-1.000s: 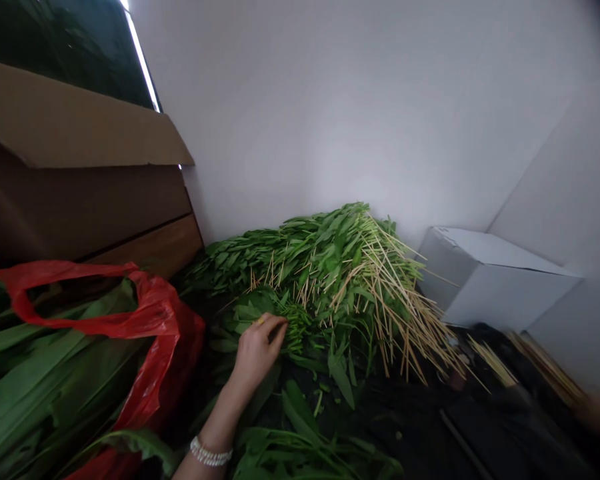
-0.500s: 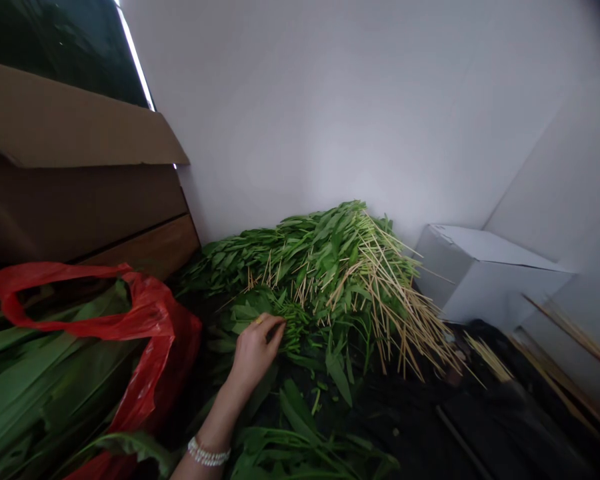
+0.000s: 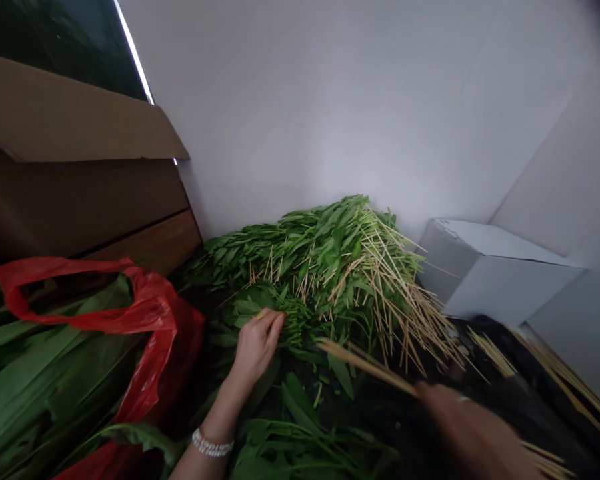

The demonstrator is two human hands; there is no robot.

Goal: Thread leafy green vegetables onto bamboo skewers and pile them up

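My left hand point(image 3: 258, 341), with a ring and a beaded bracelet on its wrist, is closed with its fingertips pinched together beside a bunch of green stems point(image 3: 296, 320); what lies between the fingers is hidden. At the lower right, my blurred right hand point(image 3: 473, 433) grips a few thin wooden sticks point(image 3: 367, 364), their tips pointing left toward the stems. Behind both hands lies a heap of leafy greens point(image 3: 300, 243), with many pale sticks point(image 3: 403, 300) poking out on its right side. More long-leaved greens point(image 3: 310, 450) lie in front.
A red plastic bag point(image 3: 155, 313) full of large green leaves point(image 3: 45, 373) stands at the left. Behind it is an open cardboard box point(image 3: 80, 130). A white box point(image 3: 510, 273) sits against the wall at right, with loose sticks point(image 3: 493, 353) near it on the dark surface.
My right hand has come into view from the lower right, holding the sticks. The left hand stays nearly in place beside the stems. The view has shifted slightly.
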